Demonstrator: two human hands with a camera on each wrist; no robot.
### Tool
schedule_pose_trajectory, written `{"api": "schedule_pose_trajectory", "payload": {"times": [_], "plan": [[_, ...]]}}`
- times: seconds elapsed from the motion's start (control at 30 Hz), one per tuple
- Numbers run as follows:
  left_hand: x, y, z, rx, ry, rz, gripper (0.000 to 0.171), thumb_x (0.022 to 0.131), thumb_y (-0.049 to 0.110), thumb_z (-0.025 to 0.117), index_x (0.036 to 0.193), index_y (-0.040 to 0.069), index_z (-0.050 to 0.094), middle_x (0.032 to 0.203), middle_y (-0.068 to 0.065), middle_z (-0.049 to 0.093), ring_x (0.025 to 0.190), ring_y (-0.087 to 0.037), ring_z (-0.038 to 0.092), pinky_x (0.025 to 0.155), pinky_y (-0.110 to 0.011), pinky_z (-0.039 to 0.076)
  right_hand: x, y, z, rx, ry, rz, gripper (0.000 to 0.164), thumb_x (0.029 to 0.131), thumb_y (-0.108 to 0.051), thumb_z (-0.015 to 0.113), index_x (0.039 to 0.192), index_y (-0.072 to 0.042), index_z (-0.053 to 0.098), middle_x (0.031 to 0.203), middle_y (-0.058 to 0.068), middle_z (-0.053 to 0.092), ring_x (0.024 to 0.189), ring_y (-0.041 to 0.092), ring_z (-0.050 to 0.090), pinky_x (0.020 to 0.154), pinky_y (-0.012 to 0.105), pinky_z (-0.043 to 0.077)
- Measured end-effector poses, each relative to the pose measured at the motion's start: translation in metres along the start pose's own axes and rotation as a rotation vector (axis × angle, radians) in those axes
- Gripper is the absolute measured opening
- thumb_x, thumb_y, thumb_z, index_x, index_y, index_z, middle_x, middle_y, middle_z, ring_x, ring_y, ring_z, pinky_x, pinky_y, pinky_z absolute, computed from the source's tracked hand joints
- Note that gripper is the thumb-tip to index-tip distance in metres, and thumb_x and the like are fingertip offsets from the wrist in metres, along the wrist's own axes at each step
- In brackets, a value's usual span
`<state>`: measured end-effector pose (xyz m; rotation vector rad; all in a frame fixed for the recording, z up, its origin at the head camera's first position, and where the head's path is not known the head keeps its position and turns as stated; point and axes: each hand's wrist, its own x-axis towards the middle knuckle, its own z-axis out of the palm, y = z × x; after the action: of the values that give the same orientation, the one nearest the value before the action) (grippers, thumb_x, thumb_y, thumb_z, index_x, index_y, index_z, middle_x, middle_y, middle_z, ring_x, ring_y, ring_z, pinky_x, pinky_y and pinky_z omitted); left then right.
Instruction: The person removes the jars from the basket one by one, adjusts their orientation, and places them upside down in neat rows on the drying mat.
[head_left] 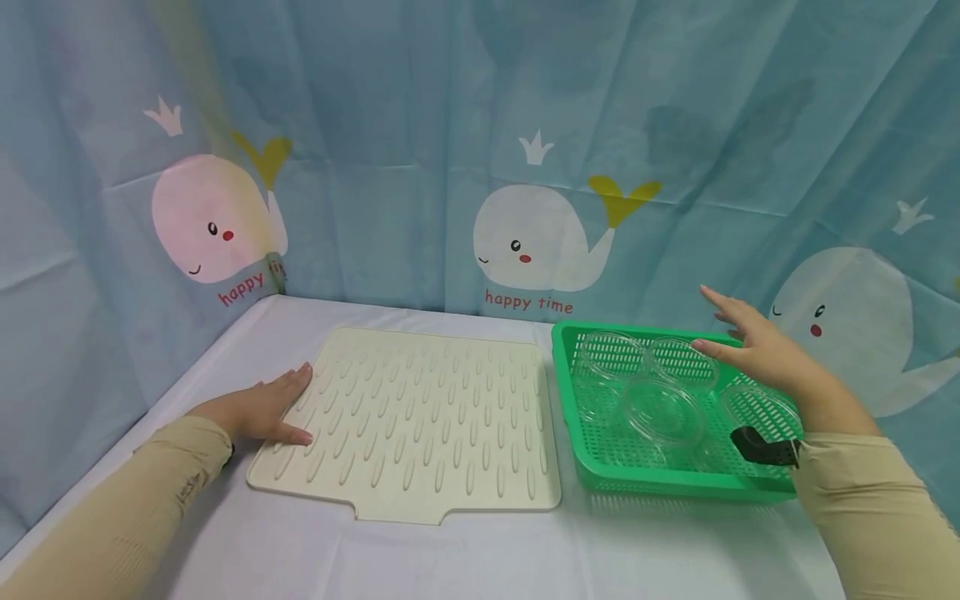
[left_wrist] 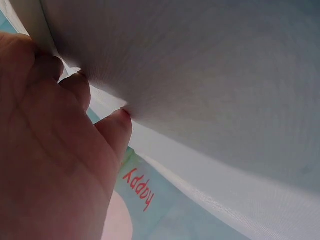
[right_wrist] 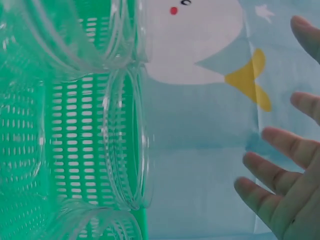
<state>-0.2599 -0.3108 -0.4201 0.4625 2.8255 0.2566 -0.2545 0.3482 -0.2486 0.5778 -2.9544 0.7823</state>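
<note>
My left hand [head_left: 264, 410] rests at the left edge of a cream draining mat [head_left: 442, 400] with raised oval ridges, its thumb and fingers spread over the rim. In the left wrist view several fingertips of that left hand [left_wrist: 55, 135] touch the white cloth beside the mat. My right hand [head_left: 765, 350] hovers with spread fingers over the back right of a green plastic basket [head_left: 675, 482]. Inside the basket stand several clear round containers [head_left: 663, 412]. The right wrist view has nothing between the fingers of the right hand [right_wrist: 287, 187], which are apart from the containers [right_wrist: 127, 140].
A white cloth [head_left: 465, 558] covers the table under mat and basket. Behind hangs a blue curtain [head_left: 390, 233] printed with whales. A black strap end [head_left: 763, 447] at the right wrist hangs over the basket's right part.
</note>
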Motion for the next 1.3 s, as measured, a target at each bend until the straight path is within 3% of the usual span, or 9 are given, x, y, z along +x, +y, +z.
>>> {"api": "schedule_pose_trajectory", "payload": {"times": [0.2,0.33,0.47,0.67,0.9,1.13,1.3], "plan": [[-0.001,0.000,0.001,0.001,0.001,0.002,0.128,0.062,0.074,0.059,0.141,-0.012,0.005,0.145,-0.034,0.008,0.132,-0.049,0.012,0.100,-0.066,0.014,0.000,0.005,0.001,0.043,-0.036,-0.031,0.066,0.092,-0.028,0.056,0.147,-0.021,0.020,0.145,0.015,0.030,0.124,0.039,0.036,0.091,0.052,0.040],[-0.002,0.002,0.000,-0.001,0.003,-0.001,0.129,0.062,0.073,0.060,0.141,-0.012,0.005,0.145,-0.034,0.008,0.132,-0.049,0.012,0.100,-0.066,0.014,-0.004,0.005,0.002,0.018,-0.089,-0.054,0.061,0.090,-0.028,0.058,0.144,-0.016,0.030,0.136,0.016,0.044,0.112,0.011,0.051,0.080,0.029,0.049],[-0.002,0.003,0.000,-0.017,-0.001,-0.002,0.129,0.062,0.072,0.061,0.141,-0.013,0.005,0.144,-0.035,0.008,0.131,-0.050,0.011,0.100,-0.066,0.013,-0.007,0.004,0.006,0.076,-0.167,-0.045,0.058,0.087,-0.028,0.062,0.139,-0.013,0.039,0.129,0.015,0.051,0.102,-0.006,0.053,0.077,0.023,0.049],[-0.002,0.004,0.002,-0.020,-0.016,-0.018,0.129,0.062,0.073,0.060,0.141,-0.012,0.004,0.144,-0.035,0.008,0.132,-0.049,0.011,0.101,-0.066,0.013,-0.007,0.005,0.011,0.143,-0.324,-0.055,0.058,0.085,-0.027,0.064,0.134,-0.004,0.043,0.127,0.019,0.053,0.109,0.009,0.055,0.080,0.023,0.049],[-0.003,0.005,0.000,-0.017,-0.009,-0.019,0.129,0.062,0.073,0.060,0.141,-0.013,0.005,0.144,-0.035,0.008,0.132,-0.049,0.011,0.101,-0.066,0.013,-0.006,0.004,0.013,0.177,-0.439,-0.050,0.060,0.084,-0.023,0.065,0.133,0.002,0.043,0.128,0.025,0.049,0.110,0.029,0.056,0.079,0.024,0.050],[-0.001,0.004,-0.001,-0.012,-0.006,-0.022,0.129,0.061,0.074,0.060,0.141,-0.012,0.005,0.144,-0.035,0.009,0.132,-0.049,0.011,0.101,-0.066,0.013,-0.007,-0.004,0.017,0.161,-0.521,-0.039,0.064,0.083,-0.024,0.067,0.134,0.003,0.042,0.130,0.026,0.047,0.102,0.020,0.060,0.076,0.026,0.051],[0.000,0.001,0.000,-0.005,0.001,-0.015,0.130,0.061,0.074,0.059,0.141,-0.011,0.004,0.145,-0.034,0.008,0.132,-0.049,0.011,0.101,-0.065,0.013,-0.006,-0.013,0.019,0.169,-0.549,-0.051,0.068,0.082,-0.023,0.068,0.137,0.003,0.037,0.133,0.027,0.043,0.109,0.036,0.054,0.076,0.027,0.051]]}}
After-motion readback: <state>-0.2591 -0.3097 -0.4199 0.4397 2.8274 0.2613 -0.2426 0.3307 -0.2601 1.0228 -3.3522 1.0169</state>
